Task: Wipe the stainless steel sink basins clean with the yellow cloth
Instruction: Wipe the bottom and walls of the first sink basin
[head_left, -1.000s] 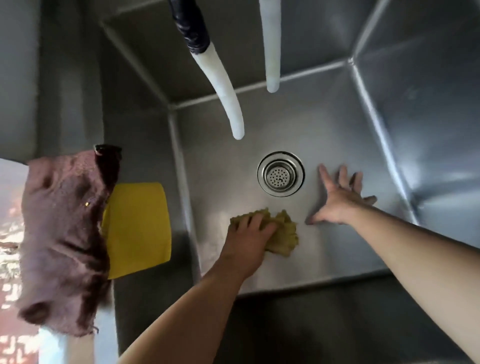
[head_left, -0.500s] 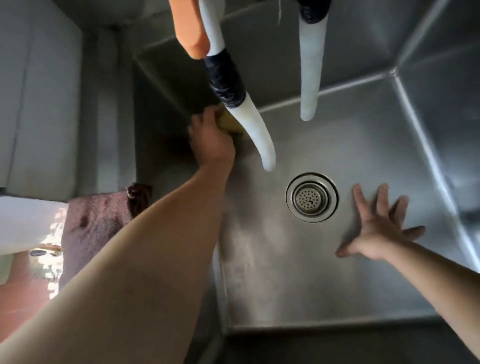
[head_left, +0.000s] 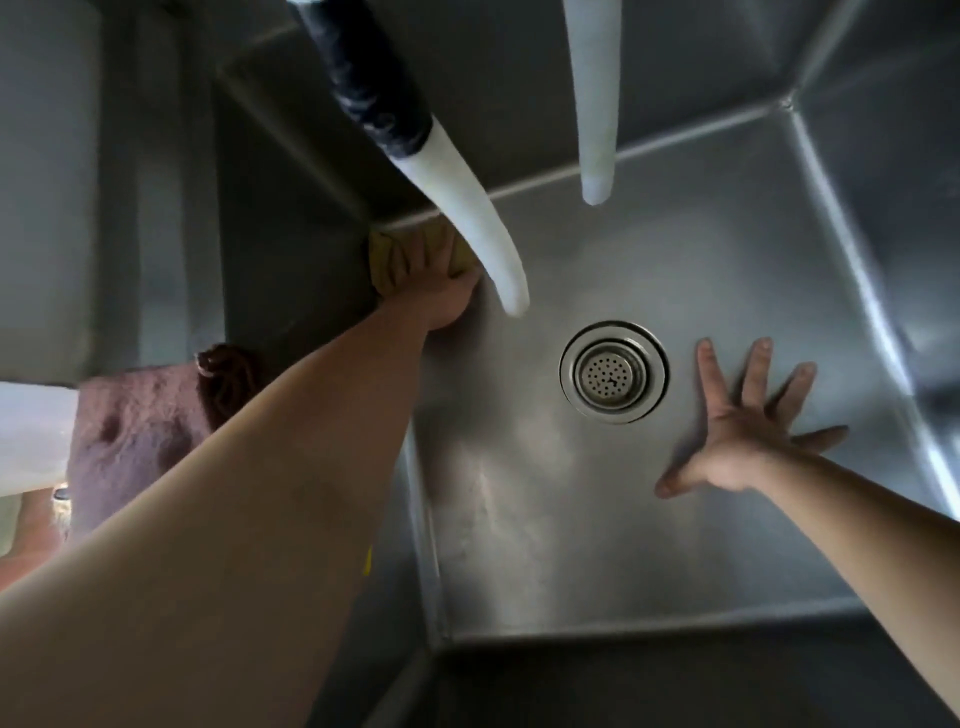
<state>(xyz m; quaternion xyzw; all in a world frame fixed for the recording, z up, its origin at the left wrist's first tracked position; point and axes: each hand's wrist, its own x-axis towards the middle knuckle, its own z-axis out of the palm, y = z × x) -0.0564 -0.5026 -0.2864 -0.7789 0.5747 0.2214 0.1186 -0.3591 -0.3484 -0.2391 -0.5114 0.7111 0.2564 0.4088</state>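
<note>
I look down into a deep stainless steel sink basin (head_left: 727, 291) with a round drain strainer (head_left: 614, 372) in its floor. My left hand (head_left: 439, 291) presses the crumpled yellow cloth (head_left: 387, 260) into the basin's far left corner, fingers over it; part of the cloth is hidden behind a hose. My right hand (head_left: 743, 431) lies spread flat on the basin floor, right of the drain, fingers straight and holding nothing.
Two white hoses hang over the basin: one with a black wrapped section (head_left: 467, 218) above my left hand, another (head_left: 595, 104) farther right. A brownish-purple towel (head_left: 135, 431) hangs over the left rim. The basin's front wall (head_left: 649, 686) is dark below.
My left hand with the cloth went from the basin floor near the drain up to the far left corner, then slid slightly down and right. My right hand stayed flat.
</note>
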